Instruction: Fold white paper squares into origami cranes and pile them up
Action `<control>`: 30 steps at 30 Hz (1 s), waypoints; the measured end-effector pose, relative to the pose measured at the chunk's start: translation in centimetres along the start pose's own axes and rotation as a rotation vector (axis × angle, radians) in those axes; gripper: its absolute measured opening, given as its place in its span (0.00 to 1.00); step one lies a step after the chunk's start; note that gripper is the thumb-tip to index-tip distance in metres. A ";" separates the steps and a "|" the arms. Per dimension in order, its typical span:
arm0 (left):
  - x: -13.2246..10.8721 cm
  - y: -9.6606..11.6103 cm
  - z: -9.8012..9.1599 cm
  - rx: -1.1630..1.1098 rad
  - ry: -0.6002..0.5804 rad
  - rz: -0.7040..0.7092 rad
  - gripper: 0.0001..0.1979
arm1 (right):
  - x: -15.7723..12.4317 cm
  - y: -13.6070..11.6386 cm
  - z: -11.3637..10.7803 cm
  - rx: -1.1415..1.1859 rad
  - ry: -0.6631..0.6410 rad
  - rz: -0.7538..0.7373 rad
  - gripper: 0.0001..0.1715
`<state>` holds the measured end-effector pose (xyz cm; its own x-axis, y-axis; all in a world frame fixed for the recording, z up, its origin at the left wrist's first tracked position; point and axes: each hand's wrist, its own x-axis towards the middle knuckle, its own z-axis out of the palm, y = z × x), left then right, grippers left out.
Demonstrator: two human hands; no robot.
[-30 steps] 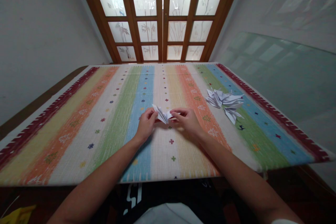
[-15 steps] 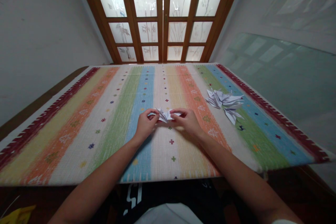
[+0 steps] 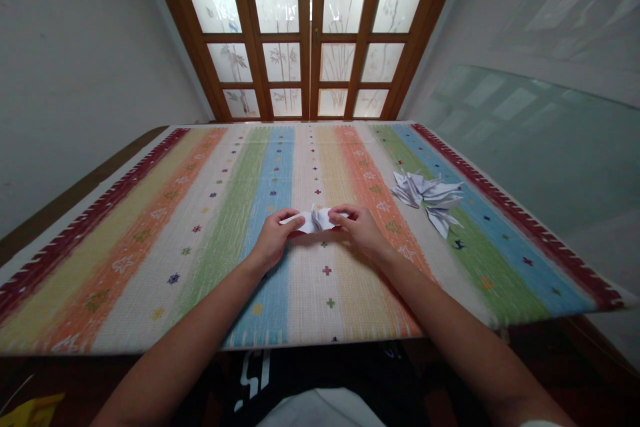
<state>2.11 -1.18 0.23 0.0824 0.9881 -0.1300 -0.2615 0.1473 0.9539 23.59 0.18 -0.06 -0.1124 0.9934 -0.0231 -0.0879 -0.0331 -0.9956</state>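
Note:
Between my two hands a white folded paper crane is held above the striped tablecloth, its two wings spread out sideways. My left hand pinches one wing between thumb and fingers. The opposite wing is pinched by my right hand. A pointed fold stands up in the middle of the paper. Farther right on the cloth lies a small pile of folded white paper cranes, apart from my hands.
Wooden doors with frosted glass panes stand beyond the table's far edge. A glass panel leans by the right wall. Something yellow shows low at the left, below the table.
My left hand has shifted its hold outward to the left wing. The paper crane now appears flatter and more spread, its middle fold upright between the hands.

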 end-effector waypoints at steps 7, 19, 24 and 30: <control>0.1 -0.2 0.0 0.032 -0.004 0.036 0.21 | 0.2 0.2 -0.3 0.009 0.018 0.029 0.25; 0.4 0.4 -0.6 -0.088 0.004 0.051 0.30 | 0.8 0.4 -1.7 0.274 -0.103 0.163 0.24; 0.0 0.4 -0.1 0.015 -0.092 0.065 0.23 | 0.4 -0.1 -1.3 0.201 -0.165 0.162 0.19; -0.4 0.2 0.1 0.244 -0.085 0.147 0.16 | -0.1 -0.2 -0.6 0.076 -0.164 0.133 0.15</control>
<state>2.10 -1.51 0.52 0.1432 0.9893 0.0278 -0.0387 -0.0224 0.9990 24.20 0.13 0.11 -0.2866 0.9489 -0.1323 -0.1354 -0.1768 -0.9749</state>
